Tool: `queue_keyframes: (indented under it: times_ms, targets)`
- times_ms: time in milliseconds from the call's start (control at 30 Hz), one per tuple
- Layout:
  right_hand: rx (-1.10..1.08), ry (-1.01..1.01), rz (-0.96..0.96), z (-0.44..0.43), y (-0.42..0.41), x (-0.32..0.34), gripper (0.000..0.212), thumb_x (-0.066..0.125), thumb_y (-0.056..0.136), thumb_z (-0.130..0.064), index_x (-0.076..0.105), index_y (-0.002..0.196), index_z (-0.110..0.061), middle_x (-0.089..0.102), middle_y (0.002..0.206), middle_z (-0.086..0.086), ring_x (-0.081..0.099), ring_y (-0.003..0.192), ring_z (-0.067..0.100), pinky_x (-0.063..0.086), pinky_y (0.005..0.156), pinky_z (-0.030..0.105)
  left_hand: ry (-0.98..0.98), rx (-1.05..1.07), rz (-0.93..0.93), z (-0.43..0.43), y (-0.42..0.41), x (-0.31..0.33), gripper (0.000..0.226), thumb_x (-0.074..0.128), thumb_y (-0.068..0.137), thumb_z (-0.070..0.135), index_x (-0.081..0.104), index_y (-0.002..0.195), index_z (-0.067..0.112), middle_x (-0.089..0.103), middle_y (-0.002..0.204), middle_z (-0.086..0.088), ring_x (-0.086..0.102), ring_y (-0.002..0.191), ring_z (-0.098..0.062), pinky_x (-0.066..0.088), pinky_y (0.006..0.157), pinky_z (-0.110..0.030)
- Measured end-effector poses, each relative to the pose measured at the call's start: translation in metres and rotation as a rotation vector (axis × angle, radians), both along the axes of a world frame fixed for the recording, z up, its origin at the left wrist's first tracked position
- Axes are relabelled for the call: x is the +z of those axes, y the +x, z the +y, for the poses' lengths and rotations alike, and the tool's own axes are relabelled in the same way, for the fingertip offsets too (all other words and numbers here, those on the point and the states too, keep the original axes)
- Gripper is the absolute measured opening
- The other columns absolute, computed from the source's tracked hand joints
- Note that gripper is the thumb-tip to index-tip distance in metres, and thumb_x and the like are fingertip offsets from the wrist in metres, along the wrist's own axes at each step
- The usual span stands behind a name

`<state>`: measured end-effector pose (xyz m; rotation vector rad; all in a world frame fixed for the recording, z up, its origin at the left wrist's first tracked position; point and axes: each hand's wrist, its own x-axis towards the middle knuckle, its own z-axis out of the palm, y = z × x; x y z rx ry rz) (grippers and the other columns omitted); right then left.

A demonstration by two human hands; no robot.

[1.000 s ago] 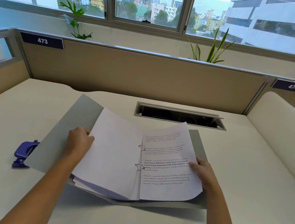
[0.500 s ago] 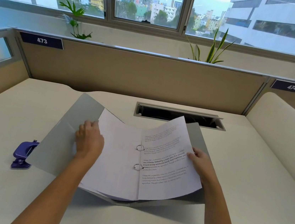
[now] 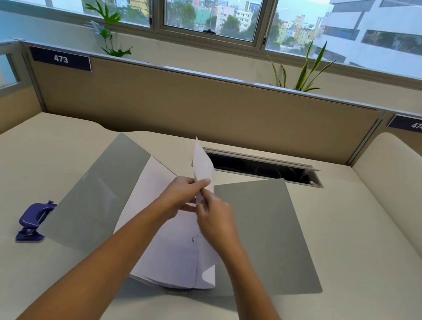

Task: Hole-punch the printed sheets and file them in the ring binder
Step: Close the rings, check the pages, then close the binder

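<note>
Grey ring binder (image 3: 262, 227) is lying open on the beige tabletop (image 3: 363, 271), both covers spread out flat-ish, left cover angling up toward the far left. A stack of white printed sheets (image 3: 166, 255) is sitting on the left half of the binder, against the spine; one ring (image 3: 195, 238) is showing through the paper near the middle, the other is hidden by the hands. One sheet (image 3: 202, 165) is standing nearly upright over the spine — seen almost edge-on, top corner pointing at the cable slot (image 3: 262, 169) at the back of the tabletop.

Left hand (image 3: 181, 196) is reaching in from the left, fingers (image 3: 200, 183) pressed together and pinching the upright sheet at its lower part. Right hand (image 3: 217, 220) is meeting it from the right, fingers curled in and touching the same sheet right beside the left thumb — exact grip is blurred, looks like a pinch on the paper. Both hands are hovering above the binder's spine, touching each other.

Purple hole punch (image 3: 33, 220) is sitting on the tabletop just beside the left cover's edge, partly tucked behind it.
</note>
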<state>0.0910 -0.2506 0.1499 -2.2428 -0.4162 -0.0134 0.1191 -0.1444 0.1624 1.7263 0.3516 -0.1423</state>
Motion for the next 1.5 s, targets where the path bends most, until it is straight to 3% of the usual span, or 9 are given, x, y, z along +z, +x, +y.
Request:
queue_keyframes:
  times_ms: [100, 267, 367, 500, 800, 1067, 1233, 1367, 1500]
  targets:
    - [0.048, 0.035, 0.087, -0.003, 0.001, -0.003, 0.036, 0.038, 0.101, -0.030, 0.051, 0.133, -0.022, 0.065, 0.122, 0.004, 0.061, 0.108, 0.019, 0.046, 0.084, 0.027, 0.122, 0.080, 0.008, 0.012, 0.004, -0.004, 0.020, 0.046, 0.093, 0.013, 0.060, 0.099, 0.001, 0.063, 0.098, -0.013, 0.064, 0.086, -0.024, 0.054, 0.063, -0.025]
    - [-0.112, -0.053, 0.079, -0.037, 0.022, -0.026, 0.041, 0.037, 0.101, -0.032, 0.049, 0.136, -0.016, 0.057, 0.134, 0.007, 0.053, 0.122, 0.023, 0.040, 0.097, 0.028, 0.446, 0.212, -0.021, 0.047, 0.004, -0.004, 0.020, 0.045, 0.083, 0.007, 0.064, 0.078, 0.002, 0.059, 0.080, -0.012, 0.052, 0.071, -0.027, 0.037, 0.057, -0.024]
    - [-0.231, -0.124, 0.041, -0.064, 0.030, -0.049, 0.041, 0.038, 0.101, -0.027, 0.046, 0.137, -0.011, 0.052, 0.138, 0.009, 0.048, 0.127, 0.024, 0.034, 0.103, 0.028, 0.591, 0.261, -0.038, 0.067, 0.003, -0.003, 0.021, 0.046, 0.084, 0.006, 0.064, 0.075, 0.002, 0.058, 0.078, -0.014, 0.052, 0.072, -0.028, 0.039, 0.062, -0.027]
    - [-0.260, -0.190, -0.008, -0.088, 0.034, -0.080, 0.040, 0.040, 0.100, -0.024, 0.045, 0.137, -0.011, 0.049, 0.141, 0.007, 0.044, 0.130, 0.022, 0.032, 0.108, 0.031, 0.740, 0.311, -0.019, 0.088, 0.002, -0.008, 0.023, 0.050, 0.088, 0.008, 0.069, 0.095, -0.003, 0.064, 0.095, -0.022, 0.059, 0.087, -0.035, 0.046, 0.071, -0.035]
    - [-0.198, -0.419, -0.001, -0.104, 0.034, -0.125, 0.046, 0.038, 0.100, -0.030, 0.036, 0.143, -0.015, 0.030, 0.153, 0.006, 0.027, 0.142, 0.020, 0.020, 0.116, 0.031, 0.967, 0.295, 0.013, 0.104, -0.002, -0.022, 0.022, 0.056, 0.087, 0.003, 0.066, 0.107, -0.001, 0.066, 0.107, -0.023, 0.062, 0.098, -0.039, 0.051, 0.082, -0.038]
    - [-0.179, -0.441, 0.032, -0.109, 0.030, -0.140, 0.049, 0.032, 0.101, -0.034, 0.027, 0.147, -0.019, 0.021, 0.157, 0.001, 0.019, 0.145, 0.017, 0.015, 0.117, 0.030, 1.337, 0.412, -0.104, 0.126, -0.008, -0.014, 0.044, 0.064, 0.083, 0.013, 0.053, 0.125, 0.006, 0.043, 0.134, -0.019, 0.040, 0.121, -0.036, 0.034, 0.097, -0.044]
    - [-0.171, -0.448, 0.069, -0.110, 0.034, -0.140, 0.050, 0.035, 0.100, -0.032, 0.028, 0.147, -0.017, 0.021, 0.157, 0.003, 0.019, 0.145, 0.019, 0.016, 0.118, 0.031, 1.013, 0.422, 0.173, 0.141, -0.013, 0.020, 0.036, 0.054, 0.091, 0.018, 0.051, 0.121, -0.002, 0.054, 0.124, -0.026, 0.051, 0.114, -0.042, 0.043, 0.091, -0.043]
    - [-0.154, -0.399, 0.183, -0.100, 0.042, -0.124, 0.051, 0.037, 0.100, -0.030, 0.029, 0.146, -0.010, 0.022, 0.156, 0.009, 0.020, 0.144, 0.022, 0.017, 0.116, 0.031, 0.708, 0.246, 0.102, 0.153, -0.017, 0.046, 0.029, 0.051, 0.091, 0.011, 0.060, 0.117, 0.003, 0.062, 0.115, -0.023, 0.059, 0.104, -0.038, 0.047, 0.088, -0.040]
    - [-0.122, -0.094, 0.237, -0.068, 0.036, -0.098, 0.046, 0.040, 0.100, -0.029, 0.038, 0.141, -0.007, 0.037, 0.148, 0.008, 0.032, 0.138, 0.020, 0.024, 0.113, 0.029, 0.387, 0.059, 0.052, 0.135, -0.030, 0.072, 0.021, 0.044, 0.098, 0.013, 0.056, 0.113, 0.008, 0.063, 0.094, -0.012, 0.061, 0.080, -0.024, 0.049, 0.068, -0.030]
